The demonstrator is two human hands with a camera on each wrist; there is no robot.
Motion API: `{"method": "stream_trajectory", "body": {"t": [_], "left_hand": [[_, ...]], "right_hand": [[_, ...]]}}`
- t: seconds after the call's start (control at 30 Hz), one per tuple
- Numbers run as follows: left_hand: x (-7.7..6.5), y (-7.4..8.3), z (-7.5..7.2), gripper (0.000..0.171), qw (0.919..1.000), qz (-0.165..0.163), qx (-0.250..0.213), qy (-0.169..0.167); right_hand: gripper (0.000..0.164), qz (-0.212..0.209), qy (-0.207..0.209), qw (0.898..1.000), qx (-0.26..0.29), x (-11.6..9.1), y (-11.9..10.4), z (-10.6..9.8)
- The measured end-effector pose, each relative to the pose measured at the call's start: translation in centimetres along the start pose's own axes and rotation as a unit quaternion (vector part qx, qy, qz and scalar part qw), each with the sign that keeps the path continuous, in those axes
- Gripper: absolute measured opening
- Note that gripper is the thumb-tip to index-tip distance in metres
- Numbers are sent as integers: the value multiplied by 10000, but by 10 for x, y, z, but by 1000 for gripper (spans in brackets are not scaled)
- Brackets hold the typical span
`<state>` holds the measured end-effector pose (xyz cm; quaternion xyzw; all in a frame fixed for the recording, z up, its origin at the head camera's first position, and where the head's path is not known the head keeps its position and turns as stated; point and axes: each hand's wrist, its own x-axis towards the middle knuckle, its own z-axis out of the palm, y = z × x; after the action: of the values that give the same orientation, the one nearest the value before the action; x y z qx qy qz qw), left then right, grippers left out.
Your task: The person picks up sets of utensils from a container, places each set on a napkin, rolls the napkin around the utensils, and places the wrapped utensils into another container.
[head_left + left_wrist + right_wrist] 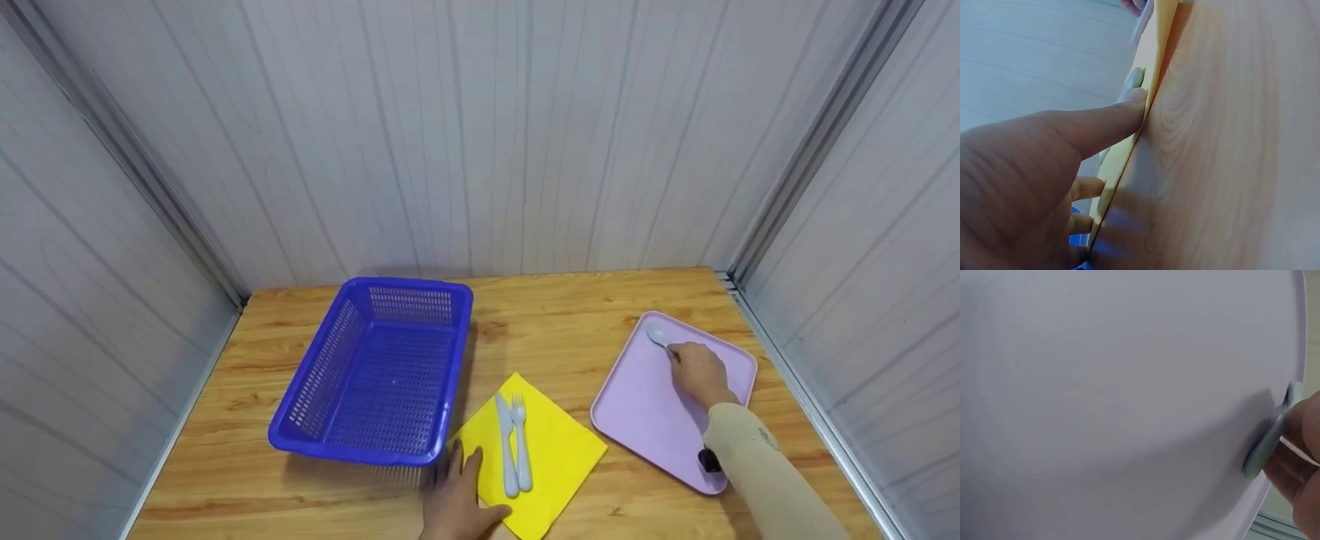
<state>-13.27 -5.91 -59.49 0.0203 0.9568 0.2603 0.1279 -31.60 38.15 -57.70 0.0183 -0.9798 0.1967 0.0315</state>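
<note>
On the right, a pale spoon (pixel 657 334) is at the far corner of a pink tray (pixel 637 397). My right hand (pixel 701 373) pinches its handle, and the right wrist view shows the spoon's handle end (pixel 1261 453) between the fingers. At the front, my left hand (pixel 456 504) rests with spread fingers along the left edge of a yellow napkin (pixel 566 450); its thumb (pixel 1112 121) touches the napkin's near edge in the left wrist view. A pale knife (pixel 507 450) and a pale fork (pixel 521 442) lie side by side on the napkin.
A blue perforated basket (pixel 394 382) stands on the wooden table (pixel 247 405), left of the napkin and close to my left fingertips. Panelled walls (pixel 480 135) enclose the table at the back and both sides.
</note>
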Motion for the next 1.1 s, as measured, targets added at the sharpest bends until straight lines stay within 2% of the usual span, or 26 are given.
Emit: {"method": "stream_trajectory", "body": {"t": [0.17,0.37,0.5,0.8,0.93,1.1], "left_hand": [[-6,-1,2,103,9995,215,136,207],[-3,2,0,103,10000,51,26,74],[-1,3,0,102,10000,25,28,75],[-2,1,-1,101,9993,114,298,191],[-4,0,-1,100,9990,167,293,287],[-6,-2,0,99,9979,385,217,470]], "right_hand": [[22,-11,178,9997,-157,-7,-5,-2],[32,663,-198,9975,120,-15,-27,-9],[36,901,-211,9951,355,-24,-47,-12],[41,590,381,9950,712,-50,-104,-20],[41,471,451,9931,972,-61,-133,-15],[38,378,413,9905,1253,-76,-161,-4]]}}
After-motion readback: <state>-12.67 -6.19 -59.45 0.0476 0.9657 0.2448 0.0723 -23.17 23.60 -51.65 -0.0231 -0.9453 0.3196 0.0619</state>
